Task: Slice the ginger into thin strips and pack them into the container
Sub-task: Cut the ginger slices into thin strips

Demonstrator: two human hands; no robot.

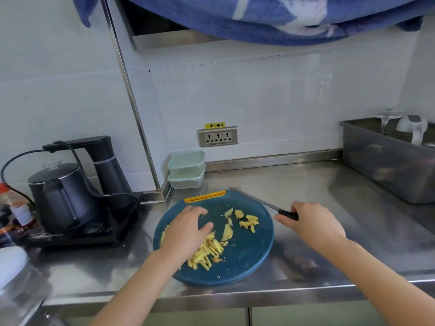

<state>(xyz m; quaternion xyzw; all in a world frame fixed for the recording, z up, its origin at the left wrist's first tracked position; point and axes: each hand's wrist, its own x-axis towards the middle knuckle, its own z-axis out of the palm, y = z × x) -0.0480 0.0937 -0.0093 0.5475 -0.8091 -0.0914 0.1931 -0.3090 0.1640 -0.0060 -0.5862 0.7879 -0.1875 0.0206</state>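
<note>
A round blue cutting board point(249, 260) with an orange handle lies on the steel counter. A pile of thin yellow ginger strips point(207, 251) sits at its near left. Several larger ginger slices point(246, 220) lie toward its far right. My left hand point(188, 228) hovers palm down over the board's left side, fingers loosely spread, its heel over the strip pile. My right hand point(313, 222) grips the black handle of a knife point(259, 201), whose blade points far-left past the board's rim. Two stacked pale green containers point(186, 169) stand behind the board.
A black electric kettle point(58, 196) on its base with a cord stands to the left, with bottles point(16, 208) beside it. A grey bin point(388, 161) holding a glass and a white jug sits at the far right. A wall socket point(217, 137) is behind.
</note>
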